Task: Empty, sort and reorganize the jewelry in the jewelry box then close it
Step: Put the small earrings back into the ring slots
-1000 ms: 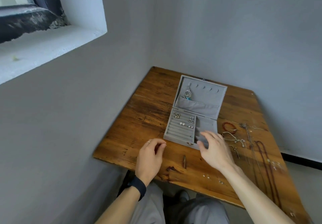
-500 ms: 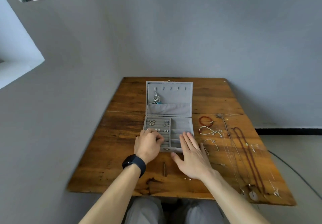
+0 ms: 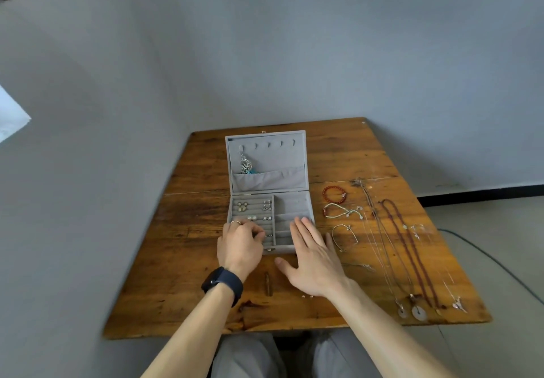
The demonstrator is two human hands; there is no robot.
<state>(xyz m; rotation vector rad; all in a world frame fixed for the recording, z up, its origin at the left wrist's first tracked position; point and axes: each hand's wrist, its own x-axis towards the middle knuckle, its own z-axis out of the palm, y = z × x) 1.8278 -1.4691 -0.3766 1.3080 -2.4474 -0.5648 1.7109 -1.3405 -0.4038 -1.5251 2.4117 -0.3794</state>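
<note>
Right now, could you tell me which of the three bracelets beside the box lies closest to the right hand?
The thin silver bracelet, beside the right hand; the red beaded bracelet and the pale cord bracelet lie farther back.

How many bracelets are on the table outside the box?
3, in a column right of the box: a red bead bracelet farthest back, a pale cord bracelet in the middle, a thin wire bracelet nearest. The right hand may hide more.

On my feed I see 2 bare forearms (image 3: 188, 333) in the lower half of the frame. The left hand (image 3: 240, 245) wears 1 thin silver ring (image 3: 235, 222) on a finger, and a dark, wide-strapped watch (image 3: 222, 285) wraps its wrist. Light grey trousers (image 3: 247, 357) show at bottom centre.
</note>
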